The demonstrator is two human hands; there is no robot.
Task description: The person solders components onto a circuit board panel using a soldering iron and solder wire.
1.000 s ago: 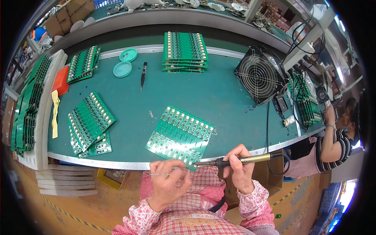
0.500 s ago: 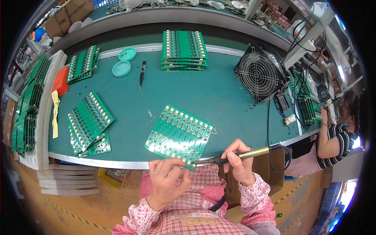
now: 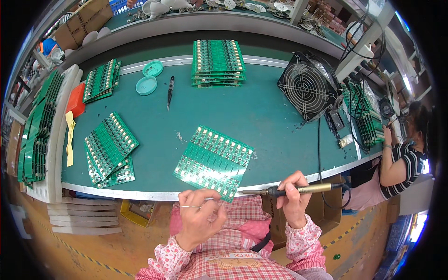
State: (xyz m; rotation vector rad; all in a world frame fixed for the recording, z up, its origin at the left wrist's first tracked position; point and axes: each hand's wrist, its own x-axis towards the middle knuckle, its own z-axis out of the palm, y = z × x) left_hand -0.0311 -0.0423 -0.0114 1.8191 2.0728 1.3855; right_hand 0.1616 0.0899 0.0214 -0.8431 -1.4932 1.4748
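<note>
A green circuit board panel [image 3: 213, 161] lies tilted at the front edge of the bench, its near corner overhanging the edge. My left hand [image 3: 200, 217] is at that corner, fingers pinched around a thin silvery solder wire [image 3: 189, 206]. In my right hand [image 3: 295, 200] is a soldering iron [image 3: 310, 188] with a gold-coloured handle. Its tip points left, close to the panel's near corner, with a small gap that I can make out. The wire's front end is hidden by my fingers.
Stacked panels stand at the back [image 3: 218, 63], and more panels [image 3: 111, 144] lie at left. Tweezers [image 3: 170, 93] lie near two small turquoise dishes [image 3: 146, 85]. A black fan [image 3: 308, 86] is at the back right. The iron's cable [image 3: 320, 149] crosses the bench edge. Another person [image 3: 401, 163] sits at right.
My right hand has drawn the soldering iron to the right, away from the panel's near corner. My left hand keeps its pinch on the wire. The whole view has shifted slightly.
</note>
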